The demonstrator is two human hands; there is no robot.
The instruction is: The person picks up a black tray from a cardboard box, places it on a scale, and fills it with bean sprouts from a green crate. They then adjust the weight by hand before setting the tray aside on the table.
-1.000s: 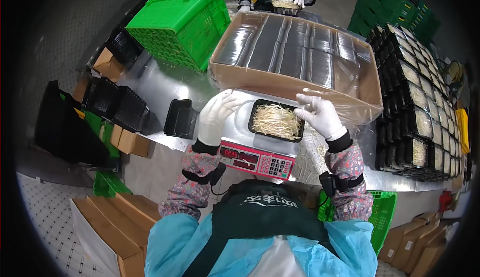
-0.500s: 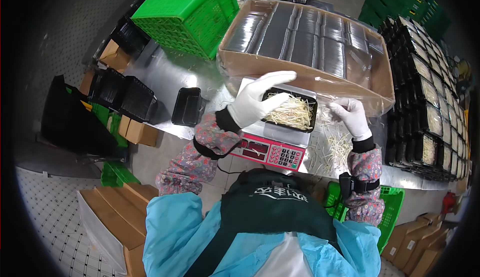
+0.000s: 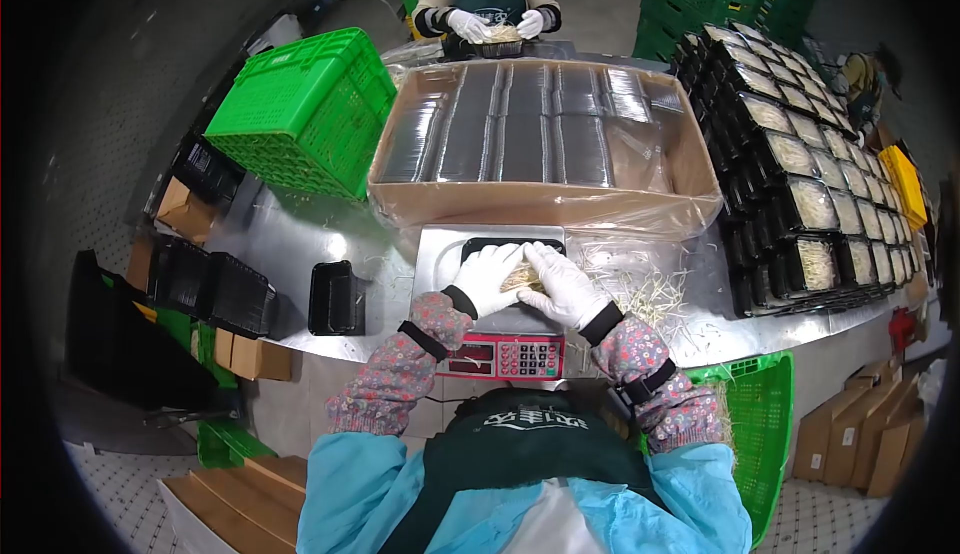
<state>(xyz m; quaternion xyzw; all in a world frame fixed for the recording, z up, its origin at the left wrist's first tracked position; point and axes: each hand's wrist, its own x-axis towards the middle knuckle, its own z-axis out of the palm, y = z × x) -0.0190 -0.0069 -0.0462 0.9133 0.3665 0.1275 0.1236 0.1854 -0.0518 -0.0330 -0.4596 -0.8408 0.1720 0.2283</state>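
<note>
Your left hand [image 3: 488, 276] and right hand [image 3: 560, 284] lie flat, fingers extended, pressing sprouts [image 3: 524, 278] into the black tray [image 3: 480, 247] on the scale [image 3: 440, 254], seemingly gripping nothing.

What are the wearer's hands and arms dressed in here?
Both the left hand and right hand wear white gloves with black cuffs. Floral-print sleeves cover the forearms, each crossed by a black strap, over light blue upper sleeves.

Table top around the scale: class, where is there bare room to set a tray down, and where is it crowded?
Bare steel shows left of the scale, between the single empty black tray and the cardboard box, below the green crate. It is crowded right of the scale: loose sprouts, then filled trays. Both hands, left and right, cover the tray on the scale.
</note>
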